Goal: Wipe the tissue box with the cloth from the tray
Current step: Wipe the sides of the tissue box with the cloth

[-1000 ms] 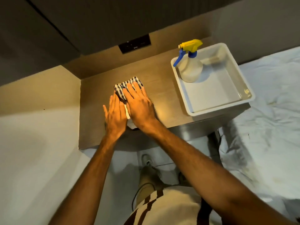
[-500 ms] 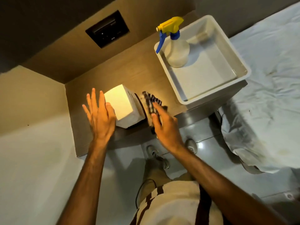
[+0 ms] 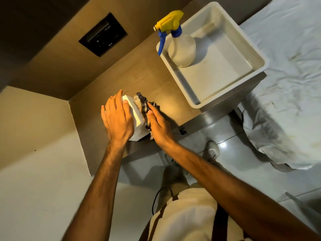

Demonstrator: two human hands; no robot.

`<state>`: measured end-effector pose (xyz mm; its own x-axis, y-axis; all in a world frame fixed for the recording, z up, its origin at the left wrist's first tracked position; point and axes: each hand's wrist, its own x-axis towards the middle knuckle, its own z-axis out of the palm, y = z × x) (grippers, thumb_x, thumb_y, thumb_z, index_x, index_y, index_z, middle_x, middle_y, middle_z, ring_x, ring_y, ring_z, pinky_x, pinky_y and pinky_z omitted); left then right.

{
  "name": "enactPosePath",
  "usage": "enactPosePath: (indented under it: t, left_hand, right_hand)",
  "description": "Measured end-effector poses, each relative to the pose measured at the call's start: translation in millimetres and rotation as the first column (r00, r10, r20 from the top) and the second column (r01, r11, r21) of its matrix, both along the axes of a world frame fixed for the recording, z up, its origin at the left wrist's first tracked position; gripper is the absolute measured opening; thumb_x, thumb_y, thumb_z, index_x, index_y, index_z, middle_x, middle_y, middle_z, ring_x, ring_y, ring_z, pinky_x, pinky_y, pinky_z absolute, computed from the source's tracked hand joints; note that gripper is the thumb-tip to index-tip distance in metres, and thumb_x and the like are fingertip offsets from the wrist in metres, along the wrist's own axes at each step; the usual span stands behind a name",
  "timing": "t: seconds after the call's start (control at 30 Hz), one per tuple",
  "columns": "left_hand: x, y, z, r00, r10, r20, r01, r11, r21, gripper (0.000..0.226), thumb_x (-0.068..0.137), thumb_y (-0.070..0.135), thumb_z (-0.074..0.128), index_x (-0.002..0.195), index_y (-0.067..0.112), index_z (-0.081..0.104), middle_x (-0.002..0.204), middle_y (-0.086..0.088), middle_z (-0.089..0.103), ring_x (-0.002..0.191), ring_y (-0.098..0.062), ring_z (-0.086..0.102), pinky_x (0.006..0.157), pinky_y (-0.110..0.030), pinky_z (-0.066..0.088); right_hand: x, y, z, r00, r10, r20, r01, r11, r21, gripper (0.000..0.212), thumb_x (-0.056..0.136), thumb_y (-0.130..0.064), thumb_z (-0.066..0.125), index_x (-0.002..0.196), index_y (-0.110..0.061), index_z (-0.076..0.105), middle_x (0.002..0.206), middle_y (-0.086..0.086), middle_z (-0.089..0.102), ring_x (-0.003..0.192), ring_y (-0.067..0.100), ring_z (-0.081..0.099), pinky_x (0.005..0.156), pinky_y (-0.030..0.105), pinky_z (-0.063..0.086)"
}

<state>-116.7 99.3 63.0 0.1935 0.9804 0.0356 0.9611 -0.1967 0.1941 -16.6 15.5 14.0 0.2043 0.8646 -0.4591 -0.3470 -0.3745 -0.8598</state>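
A white tissue box [image 3: 137,117] stands on the wooden shelf [image 3: 151,80], near its front edge. My left hand [image 3: 118,119] lies flat on the box's top and left side, fingers together, holding it steady. My right hand [image 3: 159,126] presses a dark checked cloth [image 3: 143,105] against the box's right side. The cloth is bunched between my palm and the box, and its upper end sticks out past my fingers. Most of the box is hidden under my hands.
A white plastic tray [image 3: 257,56] sits at the right end of the shelf with a spray bottle [image 3: 180,47] with a yellow and blue trigger inside. A black wall panel [image 3: 103,34] is behind. A bed with white sheets [image 3: 291,84] lies right; my shoes [image 3: 212,150] on the floor.
My left hand came down from beside the box onto its top. My right hand pushed the cloth up along the box's right side. The view shifted closer.
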Motion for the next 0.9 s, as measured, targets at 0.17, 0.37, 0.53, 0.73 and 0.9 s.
enactPosePath:
  t: [0.17, 0.37, 0.53, 0.73, 0.9]
  left_hand:
    - [0, 1, 1, 1.000, -0.020, 0.006, 0.020, 1.000, 0.021, 0.045, 0.111, 0.027, 0.029, 0.150, 0.015, 0.049, 0.146, -0.008, 0.060, 0.136, -0.030, 0.054, 0.119, -0.055, 0.037]
    - [-1, 0, 0, 0.999, -0.010, 0.041, 0.010, 1.000, -0.003, 0.054, 0.106, 0.034, 0.027, 0.152, 0.014, 0.048, 0.151, -0.010, 0.057, 0.141, -0.030, 0.051, 0.124, -0.056, 0.033]
    - [-1, 0, 1, 0.999, -0.020, 0.029, 0.020, 1.000, -0.001, 0.054, 0.105, 0.032, 0.026, 0.150, 0.015, 0.049, 0.150, -0.010, 0.057, 0.141, -0.029, 0.052, 0.123, -0.055, 0.034]
    - [0, 0, 1, 0.998, -0.034, 0.058, 0.034, 0.999, -0.001, 0.055, 0.105, 0.035, 0.025, 0.147, 0.011, 0.052, 0.146, -0.012, 0.060, 0.136, -0.031, 0.055, 0.121, -0.054, 0.037]
    - [-1, 0, 1, 0.999, -0.044, 0.017, 0.044, 0.999, 0.005, 0.060, 0.102, 0.037, 0.021, 0.149, 0.013, 0.050, 0.149, -0.011, 0.058, 0.140, -0.030, 0.053, 0.123, -0.055, 0.036]
  right_hand:
    - [3, 28, 20, 0.984, 0.095, 0.152, -0.117, 0.983, 0.141, 0.047, 0.112, -0.032, 0.037, 0.158, -0.029, 0.040, 0.155, 0.007, 0.056, 0.138, 0.024, 0.057, 0.108, 0.028, 0.051]
    - [13, 30, 0, 0.953, 0.193, 0.233, -0.194, 0.981, -0.019, 0.045, 0.112, -0.028, 0.036, 0.155, -0.018, 0.046, 0.146, 0.015, 0.061, 0.133, 0.032, 0.060, 0.107, 0.036, 0.051]
    - [-4, -6, 7, 0.970, 0.108, 0.218, -0.126, 0.990, 0.069, 0.043, 0.111, -0.030, 0.040, 0.153, -0.025, 0.048, 0.139, 0.005, 0.065, 0.107, 0.000, 0.060, 0.085, 0.009, 0.045]
    - [16, 53, 12, 0.941, 0.231, 0.249, -0.248, 0.968, 0.038, 0.045, 0.112, -0.031, 0.036, 0.154, -0.021, 0.045, 0.142, 0.015, 0.063, 0.127, 0.031, 0.062, 0.106, 0.045, 0.054]
    - [6, 11, 10, 0.948, 0.182, 0.260, -0.176, 0.983, -0.048, 0.045, 0.112, -0.028, 0.035, 0.155, -0.021, 0.044, 0.146, 0.013, 0.060, 0.131, 0.031, 0.059, 0.104, 0.040, 0.053]
